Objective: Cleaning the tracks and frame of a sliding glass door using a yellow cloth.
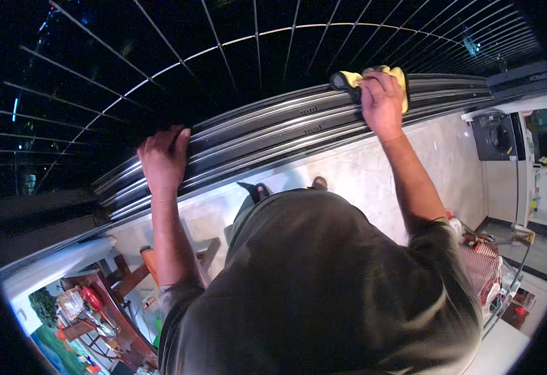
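My right hand [380,108] grips a yellow cloth with dark grey edging [399,77]. The bunched cloth lies over the far rails of a dark metal sliding-door or window track [273,124], towards its right part. Further left, my left hand [163,159] is over the same track, its thumb apart from the curled fingers. Its fingertips fade into the dark, so whether they grip an edge is hidden. Bright metal rails run lengthwise along the track.
Beyond the track, thin metal wires [257,51] form a grille against the night. Pale floor tiles [348,173] lie below. A reddish-brown wooden table [114,323] with items stands lower left. On the right are a front-loading washing machine [496,136] and a rack with striped fabric [480,267].
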### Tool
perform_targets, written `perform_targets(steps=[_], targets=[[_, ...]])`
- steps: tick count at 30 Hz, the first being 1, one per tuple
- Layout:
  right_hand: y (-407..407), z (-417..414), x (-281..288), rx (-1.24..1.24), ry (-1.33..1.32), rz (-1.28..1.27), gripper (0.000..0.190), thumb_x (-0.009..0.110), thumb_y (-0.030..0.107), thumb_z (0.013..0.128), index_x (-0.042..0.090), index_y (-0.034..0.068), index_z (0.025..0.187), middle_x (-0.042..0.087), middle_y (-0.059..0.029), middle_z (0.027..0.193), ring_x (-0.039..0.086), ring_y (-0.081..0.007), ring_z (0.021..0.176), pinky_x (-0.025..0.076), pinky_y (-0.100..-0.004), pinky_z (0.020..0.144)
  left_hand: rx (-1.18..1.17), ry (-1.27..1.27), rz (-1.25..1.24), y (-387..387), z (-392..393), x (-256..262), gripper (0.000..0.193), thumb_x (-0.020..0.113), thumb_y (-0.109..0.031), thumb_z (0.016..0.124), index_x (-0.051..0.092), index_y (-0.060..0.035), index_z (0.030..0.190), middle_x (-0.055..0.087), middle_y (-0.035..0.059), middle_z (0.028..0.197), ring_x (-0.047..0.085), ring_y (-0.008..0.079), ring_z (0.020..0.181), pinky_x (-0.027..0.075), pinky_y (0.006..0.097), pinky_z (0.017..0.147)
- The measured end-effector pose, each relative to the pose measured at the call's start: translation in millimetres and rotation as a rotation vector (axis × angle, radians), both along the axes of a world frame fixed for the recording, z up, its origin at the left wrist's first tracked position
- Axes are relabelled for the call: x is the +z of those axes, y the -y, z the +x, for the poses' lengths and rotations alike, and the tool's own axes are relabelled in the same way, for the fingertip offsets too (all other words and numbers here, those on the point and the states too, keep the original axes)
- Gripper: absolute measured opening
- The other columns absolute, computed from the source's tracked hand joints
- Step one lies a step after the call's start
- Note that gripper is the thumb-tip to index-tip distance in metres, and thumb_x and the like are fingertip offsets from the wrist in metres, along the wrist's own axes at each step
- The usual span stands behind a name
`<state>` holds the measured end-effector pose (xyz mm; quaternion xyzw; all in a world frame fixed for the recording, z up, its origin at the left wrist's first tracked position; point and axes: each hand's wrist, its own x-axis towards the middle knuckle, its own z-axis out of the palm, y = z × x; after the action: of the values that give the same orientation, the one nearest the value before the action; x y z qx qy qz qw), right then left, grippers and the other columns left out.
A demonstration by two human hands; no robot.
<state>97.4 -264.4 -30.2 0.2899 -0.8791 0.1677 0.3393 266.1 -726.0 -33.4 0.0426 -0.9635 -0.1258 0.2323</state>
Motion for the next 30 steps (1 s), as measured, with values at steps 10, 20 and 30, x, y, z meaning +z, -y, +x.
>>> perform_targets(steps=[10,20,30], targets=[[184.5,70.5,10.7,0.351,0.154,0.109,0.01,0.068,0.017,0.086,0.071,0.011,0.093,0.061,-0.0059,0.103,0.059,-0.0281,0.107,0.048,-0.0458,0.093,-0.591,0.496,0.129,-28.1,-87.4,40.3,0.025,0.07,-0.02,0.101,0.076,-0.007,0.121,0.075,0.0199,0.108,0.073,0.0402,0.103,0.057,0.0461,0.089],[-60.6,27.6,-1.3,-0.417,-0.016,-0.424,0.013,0.069,0.013,0.104,0.067,0.0,0.1,0.065,-0.0165,0.092,0.062,-0.0326,0.091,0.052,-0.0411,0.086,-0.684,0.511,0.422,-39.2,-104.8,22.0,0.037,0.068,-0.03,0.105,0.074,-0.0072,0.135,0.078,0.0188,0.119,0.076,0.0329,0.11,0.058,0.0413,0.095],[-36.7,68.3,56.8,-0.203,0.214,-0.798,0.021,0.053,0.015,0.117,0.064,-0.001,0.126,0.067,-0.0034,0.115,0.061,-0.0088,0.104,0.05,-0.0247,0.094,-0.57,0.691,0.57,-21.3,-96.7,20.9,0.043,0.079,-0.033,0.1,0.076,-0.0044,0.131,0.076,0.0162,0.122,0.073,0.0254,0.113,0.056,0.0377,0.094]])
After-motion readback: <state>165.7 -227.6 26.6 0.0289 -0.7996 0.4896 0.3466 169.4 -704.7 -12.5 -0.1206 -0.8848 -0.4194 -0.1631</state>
